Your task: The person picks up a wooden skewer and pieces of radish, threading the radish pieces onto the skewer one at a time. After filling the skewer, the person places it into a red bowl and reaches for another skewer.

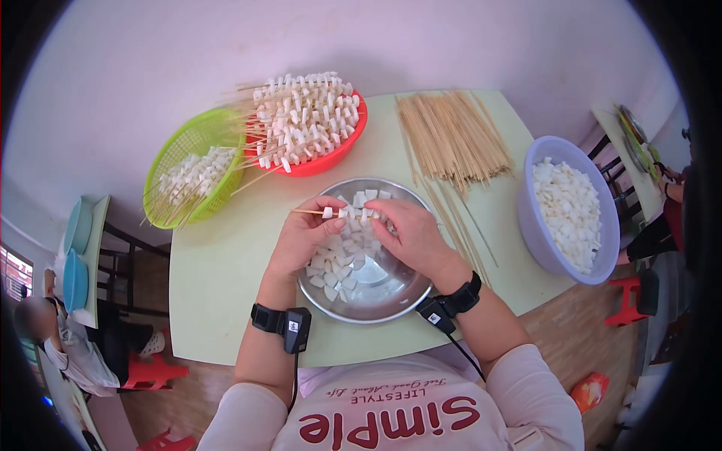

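Observation:
Over the steel bowl (366, 314) I hold a bamboo skewer (307, 212) with several white food pieces (328, 213) threaded along it. My left hand (304, 237) is closed around the skewer, thumb and fingers pinching it near the threaded pieces. At the skewer's other end, my right hand (412, 234) pinches a white piece, its fingertips partly hiding it. Loose white chunks (331, 274) lie in the bowl below both hands, mostly on its left side and at the back.
A red basin (331, 164) heaped with filled skewers stands at the back, beside a green basket (159, 171) with more. Bare skewers (451, 135) lie at back right. A lavender tub (532, 218) holds white chunks at right. People sit at either side.

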{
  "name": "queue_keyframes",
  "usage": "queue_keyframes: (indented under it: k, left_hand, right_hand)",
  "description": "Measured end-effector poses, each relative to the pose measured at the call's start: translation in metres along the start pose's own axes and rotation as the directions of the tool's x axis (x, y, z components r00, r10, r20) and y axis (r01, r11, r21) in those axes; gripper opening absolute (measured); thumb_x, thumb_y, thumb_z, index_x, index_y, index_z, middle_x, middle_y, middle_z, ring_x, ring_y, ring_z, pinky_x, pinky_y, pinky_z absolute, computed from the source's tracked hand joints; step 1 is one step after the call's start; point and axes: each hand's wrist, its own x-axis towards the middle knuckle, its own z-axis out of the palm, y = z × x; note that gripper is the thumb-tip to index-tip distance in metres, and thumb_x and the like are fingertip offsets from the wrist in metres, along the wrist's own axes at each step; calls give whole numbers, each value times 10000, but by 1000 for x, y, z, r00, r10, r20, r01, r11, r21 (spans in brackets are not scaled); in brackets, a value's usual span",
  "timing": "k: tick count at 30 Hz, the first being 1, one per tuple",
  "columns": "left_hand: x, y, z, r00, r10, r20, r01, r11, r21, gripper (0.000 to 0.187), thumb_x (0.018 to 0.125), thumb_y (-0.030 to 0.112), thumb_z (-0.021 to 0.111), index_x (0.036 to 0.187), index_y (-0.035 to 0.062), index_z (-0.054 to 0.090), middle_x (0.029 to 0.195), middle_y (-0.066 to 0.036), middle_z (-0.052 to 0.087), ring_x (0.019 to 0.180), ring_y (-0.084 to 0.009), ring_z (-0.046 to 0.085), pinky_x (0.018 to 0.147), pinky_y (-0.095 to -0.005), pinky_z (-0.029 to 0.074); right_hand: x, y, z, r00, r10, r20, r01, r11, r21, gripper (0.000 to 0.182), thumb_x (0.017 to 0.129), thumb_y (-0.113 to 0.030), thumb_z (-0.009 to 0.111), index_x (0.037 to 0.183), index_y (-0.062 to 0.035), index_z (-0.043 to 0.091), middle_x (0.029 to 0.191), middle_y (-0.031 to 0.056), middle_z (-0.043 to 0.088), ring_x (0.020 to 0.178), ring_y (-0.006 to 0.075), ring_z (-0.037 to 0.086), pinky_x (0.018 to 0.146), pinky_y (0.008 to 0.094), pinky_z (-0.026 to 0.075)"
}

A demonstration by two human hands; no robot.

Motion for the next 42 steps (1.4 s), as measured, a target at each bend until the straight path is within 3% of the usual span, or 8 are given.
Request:
queue_keyframes:
  k: [10,15,24,30,34,36,39,42]
  left_hand:
    - [-1,-5,-6,999,17,-35,-16,1000,16,160,846,24,681,997,19,628,875,-8,633,784,-87,618,718,-221,508]
    - [-1,-7,-5,998,-9,-60,10,1000,20,144,837,40,664,967,13,611,848,-32,626,754,-120,624,719,-248,510]
    - [-3,-3,-3,995,26,-92,-21,998,52,176,805,37,689,962,37,609,886,-1,601,779,-94,585,718,-227,486]
    - [-3,-3,-6,1000,-16,5,16,1000,-2,215,795,-27,677,978,52,595,902,37,549,805,-43,521,714,-185,436]
    - [-4,-2,-5,998,17,53,-17,1000,-1,250,776,-33,686,988,56,588,903,37,535,821,-44,514,721,-186,434]
    - [-4,-4,-8,997,-12,71,10,999,31,292,735,42,727,989,64,585,943,16,580,849,-73,525,789,-217,440]
    - [-3,-6,-10,997,2,74,-7,998,64,287,728,67,733,974,65,585,929,15,580,844,-73,531,772,-217,445]
    - [-3,-6,-11,996,-23,81,19,999,42,264,733,9,707,966,58,592,885,34,520,830,-62,491,752,-207,415]
  right_hand:
    - [0,3,0,997,4,75,-5,1000,18,217,859,-159,643,1062,-85,658,910,119,677,724,272,640,658,349,518]
    - [-1,4,4,999,-33,31,32,999,37,184,858,-198,622,993,-76,647,817,111,660,711,295,637,631,394,507]
    - [-2,5,3,996,11,93,-12,1000,17,176,852,-185,636,989,-76,645,811,99,651,701,263,635,626,365,500]
    - [-2,5,1,996,19,86,-21,1000,23,176,850,-194,633,980,-75,641,810,105,650,696,260,636,627,364,503]
    - [-3,6,2,997,17,81,-19,1000,23,180,843,-202,642,975,-79,643,799,102,650,683,253,638,619,363,504]
    - [-1,3,-1,992,26,121,-28,1000,13,184,835,-212,655,968,-85,645,786,97,650,665,246,639,605,361,504]
    - [-1,4,1,995,-7,102,6,1000,8,189,827,-222,665,962,-91,646,777,91,650,654,244,639,593,357,503]
    - [-2,4,1,994,-3,105,2,1000,4,185,827,-223,665,957,-93,645,778,89,651,652,243,638,593,358,502]
